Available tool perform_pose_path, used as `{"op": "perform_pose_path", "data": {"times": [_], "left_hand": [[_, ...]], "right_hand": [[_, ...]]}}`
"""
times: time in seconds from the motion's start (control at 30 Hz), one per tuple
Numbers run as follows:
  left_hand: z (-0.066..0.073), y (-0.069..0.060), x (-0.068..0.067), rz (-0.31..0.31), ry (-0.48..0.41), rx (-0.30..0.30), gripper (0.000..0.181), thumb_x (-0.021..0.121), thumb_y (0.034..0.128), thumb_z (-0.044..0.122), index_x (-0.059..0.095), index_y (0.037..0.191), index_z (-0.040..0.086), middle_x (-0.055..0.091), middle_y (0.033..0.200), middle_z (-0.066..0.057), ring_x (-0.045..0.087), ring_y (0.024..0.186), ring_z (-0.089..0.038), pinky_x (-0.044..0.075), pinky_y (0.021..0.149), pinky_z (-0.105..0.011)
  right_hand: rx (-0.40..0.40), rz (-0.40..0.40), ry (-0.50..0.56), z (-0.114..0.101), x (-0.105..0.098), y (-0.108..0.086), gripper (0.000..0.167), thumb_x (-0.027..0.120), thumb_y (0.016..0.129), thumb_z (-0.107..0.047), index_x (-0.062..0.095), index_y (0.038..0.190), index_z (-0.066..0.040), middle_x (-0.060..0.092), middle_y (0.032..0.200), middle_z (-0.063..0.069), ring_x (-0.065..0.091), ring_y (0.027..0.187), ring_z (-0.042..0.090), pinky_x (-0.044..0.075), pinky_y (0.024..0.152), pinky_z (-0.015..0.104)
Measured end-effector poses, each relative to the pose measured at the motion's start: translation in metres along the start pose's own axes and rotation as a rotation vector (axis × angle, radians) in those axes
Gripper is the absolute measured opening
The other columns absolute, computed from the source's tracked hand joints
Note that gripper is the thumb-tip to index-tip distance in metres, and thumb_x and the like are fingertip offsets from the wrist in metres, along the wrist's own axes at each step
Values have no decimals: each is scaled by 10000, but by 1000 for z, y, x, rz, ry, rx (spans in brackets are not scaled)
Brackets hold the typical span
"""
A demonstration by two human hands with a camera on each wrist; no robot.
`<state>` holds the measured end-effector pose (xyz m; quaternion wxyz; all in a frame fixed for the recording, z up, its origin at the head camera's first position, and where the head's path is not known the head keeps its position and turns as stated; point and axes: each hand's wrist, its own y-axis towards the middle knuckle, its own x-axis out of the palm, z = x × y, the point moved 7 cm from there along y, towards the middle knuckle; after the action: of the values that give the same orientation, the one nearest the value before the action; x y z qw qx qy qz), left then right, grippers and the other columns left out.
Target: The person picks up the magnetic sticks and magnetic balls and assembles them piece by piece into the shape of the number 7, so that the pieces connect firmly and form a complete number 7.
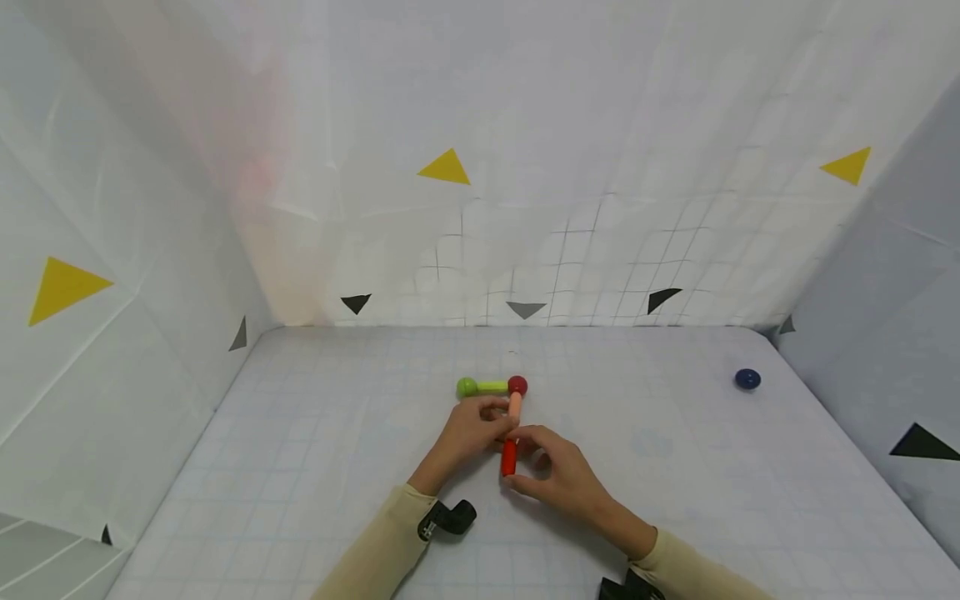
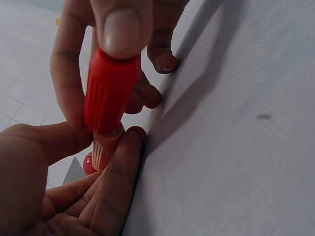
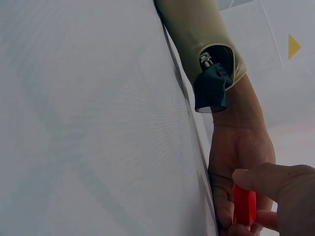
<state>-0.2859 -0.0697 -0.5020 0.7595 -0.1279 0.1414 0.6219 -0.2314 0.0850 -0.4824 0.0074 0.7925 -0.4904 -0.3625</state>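
My left hand (image 1: pixel 472 429) pinches an orange ribbed rod (image 1: pixel 515 406) near its close end. A red ball (image 1: pixel 517 385) sits on that rod's far end, and from the ball a yellow-green rod (image 1: pixel 492 387) runs left to a green ball (image 1: pixel 467 387). My right hand (image 1: pixel 558 479) holds a red ribbed rod (image 1: pixel 509 457) between thumb and fingers, in line with the orange one. In the left wrist view the red rod's end meets the orange rod's end, with a small shiny spot at the joint. Fingers partly cover both rods in the right wrist view.
A dark blue ball (image 1: pixel 747 379) lies at the far right of the white gridded tabletop (image 1: pixel 300 467). White sheeting with yellow and dark triangles rises at the back and both sides. A black wrist camera (image 1: pixel 448 518) sits on the left wrist.
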Motion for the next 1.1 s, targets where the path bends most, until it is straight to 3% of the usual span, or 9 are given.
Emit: {"op": "perform_pose_path", "data": {"times": [0.5, 0.93, 1.1], "left_hand": [[1, 1, -1, 4, 9, 19, 402, 764, 948, 284, 724, 1255, 27, 720, 925, 3, 650, 863, -148, 549, 792, -354], [-1, 0, 1, -18, -71, -18, 385, 767, 955, 238, 710, 1259, 9, 712, 903, -12, 683, 754, -156, 591, 670, -313], [-1, 0, 1, -14, -62, -13, 387, 769, 953, 239, 710, 1258, 8, 719, 902, -7, 681, 760, -147, 583, 676, -305]], "right_hand": [[-16, -18, -11, -1, 1, 0, 531, 883, 829, -93, 634, 1298, -86, 661, 1082, -21, 618, 933, 240, 560, 747, 356], [-49, -25, -16, -1, 3, -2, 485, 883, 839, -103, 657, 1267, -67, 677, 1130, -12, 625, 951, 230, 546, 756, 348], [-63, -12, -25, -3, 2, -1, 469, 882, 843, -109, 668, 1258, -65, 680, 1108, -14, 630, 935, 230, 547, 734, 347]]}}
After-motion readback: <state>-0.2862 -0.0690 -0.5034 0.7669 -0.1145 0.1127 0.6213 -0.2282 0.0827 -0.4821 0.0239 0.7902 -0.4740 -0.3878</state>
